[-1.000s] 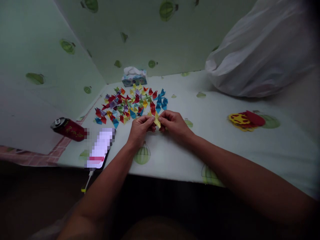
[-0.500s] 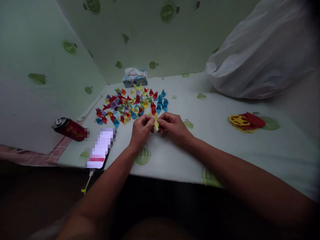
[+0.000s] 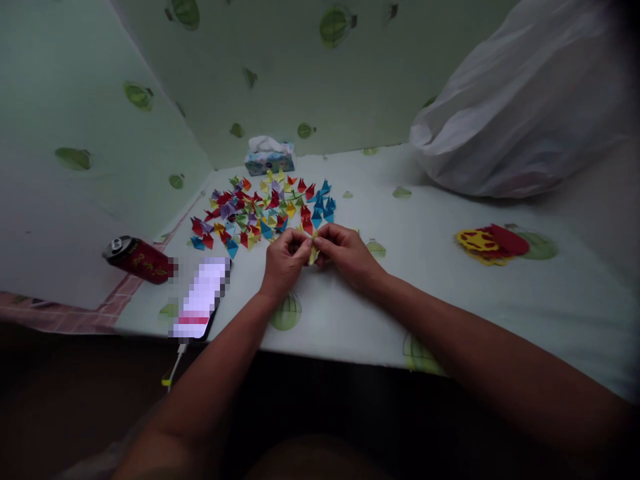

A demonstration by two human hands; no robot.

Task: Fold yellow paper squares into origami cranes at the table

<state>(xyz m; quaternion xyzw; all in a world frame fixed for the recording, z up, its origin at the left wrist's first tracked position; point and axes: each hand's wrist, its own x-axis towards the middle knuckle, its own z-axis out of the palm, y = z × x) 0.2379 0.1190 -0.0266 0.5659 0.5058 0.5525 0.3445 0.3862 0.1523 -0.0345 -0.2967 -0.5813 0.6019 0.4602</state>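
Note:
Between my two hands is a small piece of folded yellow paper (image 3: 313,255), pinched at its upper part and mostly covered by my fingertips. My left hand (image 3: 287,262) closes thumb and fingers on its left side. From the right, my right hand (image 3: 349,255) grips it the same way, the thumbs nearly touching. Just beyond my hands lies a spread of small folded paper cranes (image 3: 255,209) in red, blue, yellow, purple and green. The nearest ones almost reach my left fingers.
A tissue box (image 3: 270,159) stands behind the cranes. Left are a dark red can (image 3: 143,260) and a lit phone (image 3: 203,297) with a charging cable (image 3: 175,365). Right lie red and yellow cut-out pieces (image 3: 487,243), below a large white plastic bag (image 3: 515,120). The table's front edge runs beneath my forearms.
My thumbs have drawn closer together over the yellow paper, so less of it shows. The things on the table have stayed put.

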